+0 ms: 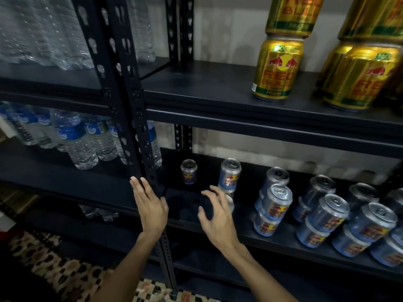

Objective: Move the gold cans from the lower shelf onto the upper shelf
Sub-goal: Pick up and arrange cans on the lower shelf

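Gold cans (pixel 278 68) stand stacked two high on the upper shelf (pixel 207 92), with a second gold stack (pixel 357 77) to their right at the frame edge. The lower shelf (pixel 246 214) holds silver-blue cans (pixel 275 205) in stacks; no gold can shows there. My left hand (pixel 150 205) rests flat against the black upright post (pixel 133 101), fingers together and empty. My right hand (pixel 216 212) hovers over the lower shelf's left part with fingers spread, holding nothing, just in front of a stacked silver-blue can (pixel 230 173).
Water bottles (pixel 76 136) with blue labels fill the left rack's middle shelf, and clear bottles (pixel 43 29) stand above them. A lone silver-blue can (pixel 188 171) sits at the lower shelf's back left. A patterned floor (pixel 54 262) lies below.
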